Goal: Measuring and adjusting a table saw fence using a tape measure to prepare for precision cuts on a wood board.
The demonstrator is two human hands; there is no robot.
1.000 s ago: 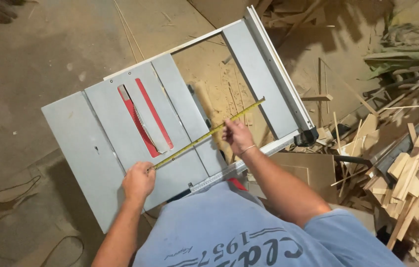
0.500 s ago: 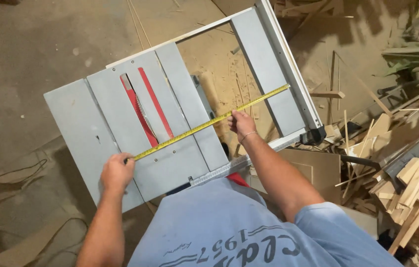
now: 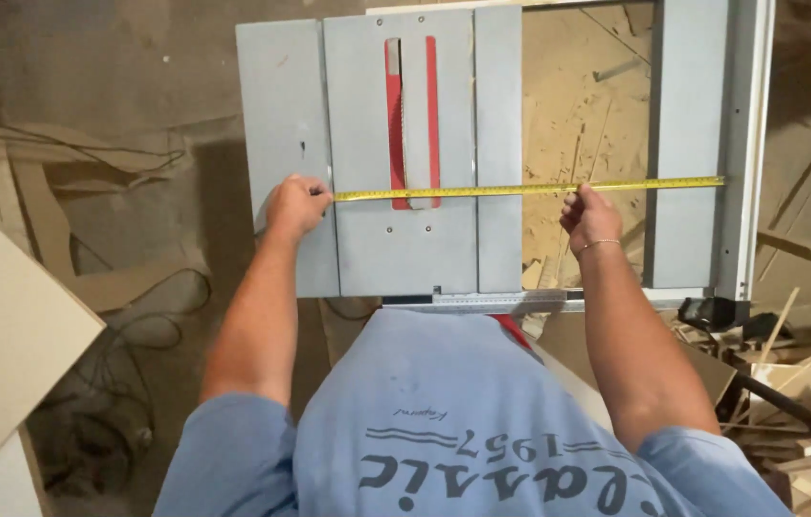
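Closest to you is your blue T-shirt (image 3: 444, 431), with both bare forearms reaching forward from it over the grey table saw top (image 3: 405, 239). Your left hand (image 3: 295, 206) is curled into a fist around one end of the yellow tape measure (image 3: 520, 189); the case itself is hidden inside your fingers, so you cannot see it. Your right hand (image 3: 589, 215), with a thin bracelet at the wrist, pinches the blade of the tape from below, over the open gap between the main table and the extension wing (image 3: 688, 144).

The tape is a narrow yellow strip with dark markings, pulled out straight and level across the saw. It crosses the near end of the red throat insert (image 3: 429, 105) and the saw blade (image 3: 405, 115) standing in its slot, spans the gap and ends at the white rail (image 3: 739, 144) on the far right.

Beyond and beside the saw lie wood offcuts (image 3: 788, 354) to your right, a dark cable (image 3: 137, 325) on the dusty floor to your left, and a pale board (image 3: 3, 335) at the left edge
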